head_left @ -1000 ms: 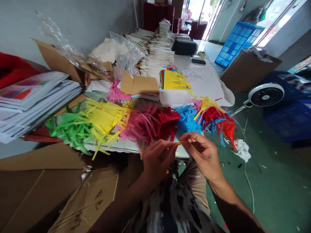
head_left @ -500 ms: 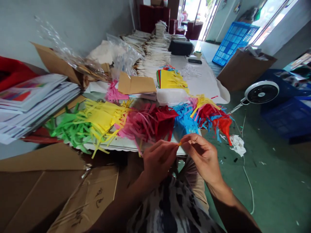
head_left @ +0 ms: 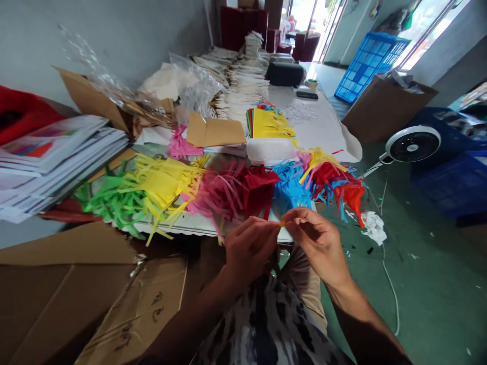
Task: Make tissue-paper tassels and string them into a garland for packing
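My left hand (head_left: 251, 246) and my right hand (head_left: 315, 241) meet fingertip to fingertip just off the table's front edge. Both are closed in a pinch on a tiny yellow-orange strip (head_left: 282, 224), mostly hidden by the fingers. Beyond them lies a row of fringed tissue paper: green (head_left: 114, 203), yellow (head_left: 162, 182), pink (head_left: 213, 195), dark red (head_left: 261, 185) and blue (head_left: 291, 185). To the right, a mixed bunch of red, yellow and blue fringes (head_left: 331, 177) hangs over the table's edge.
Behind the fringes are a clear plastic tray (head_left: 271, 151), a brown card (head_left: 215, 133) and yellow fringed sheets (head_left: 271, 123). Stacked papers (head_left: 57, 162) stand at left, above a cardboard box (head_left: 68, 289). A white fan (head_left: 413, 146) and a cable (head_left: 391, 284) are at right.
The view has shifted very slightly. Both hands keep their pinch on the small strip, in nearly the same place.
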Motion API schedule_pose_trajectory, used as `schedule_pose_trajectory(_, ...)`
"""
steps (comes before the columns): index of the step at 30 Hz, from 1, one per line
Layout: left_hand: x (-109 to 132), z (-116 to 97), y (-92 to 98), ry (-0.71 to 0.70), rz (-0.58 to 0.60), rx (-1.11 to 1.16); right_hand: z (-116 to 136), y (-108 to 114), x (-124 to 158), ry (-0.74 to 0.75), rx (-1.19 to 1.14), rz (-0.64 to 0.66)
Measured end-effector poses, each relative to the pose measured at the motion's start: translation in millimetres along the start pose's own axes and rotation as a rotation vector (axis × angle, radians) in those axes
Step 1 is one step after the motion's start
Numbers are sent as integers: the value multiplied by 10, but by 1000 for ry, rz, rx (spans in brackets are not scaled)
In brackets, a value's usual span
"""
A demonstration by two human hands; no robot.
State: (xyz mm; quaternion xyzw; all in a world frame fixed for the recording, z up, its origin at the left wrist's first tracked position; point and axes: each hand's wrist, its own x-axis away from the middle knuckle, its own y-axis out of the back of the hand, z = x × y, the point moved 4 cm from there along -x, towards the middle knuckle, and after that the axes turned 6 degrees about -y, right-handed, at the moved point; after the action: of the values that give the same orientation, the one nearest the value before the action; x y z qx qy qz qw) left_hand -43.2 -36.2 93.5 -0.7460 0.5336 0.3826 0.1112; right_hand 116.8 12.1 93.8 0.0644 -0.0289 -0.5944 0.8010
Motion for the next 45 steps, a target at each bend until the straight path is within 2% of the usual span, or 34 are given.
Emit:
schedule_pose_trajectory(5,-1,7,-42,7,28,40,11,13,14,29,71,29)
schedule_pose_trajectory(10,-5,24,-98,41,32,87,-27,17,39,46,46,1)
schedule_pose_trajectory(15,-35,37,-131,103,-22,130,-83,66,40,-32,-50,-1)
schedule_pose_trajectory(20,-34,33,-166,89,9,146,-88,84,53,-46,-81,25)
schedule_pose_trajectory(24,-3,70,-207,108,4,138,-72,46,92,3,-16,-44)
schedule_pose_trajectory(29,30,152,-270,223,30,177,-101,60,104,45,-4,-171)
schedule_pose_trajectory(37,25,175,-366,323,1,325,-182,159,38,16,-133,-167)
schedule_pose_trajectory(42,-6,136,-418,269,3,229,-223,134,60,53,-52,-176)
schedule_pose_trajectory(45,-17,135,-453,256,36,267,-227,147,79,121,-13,-223)
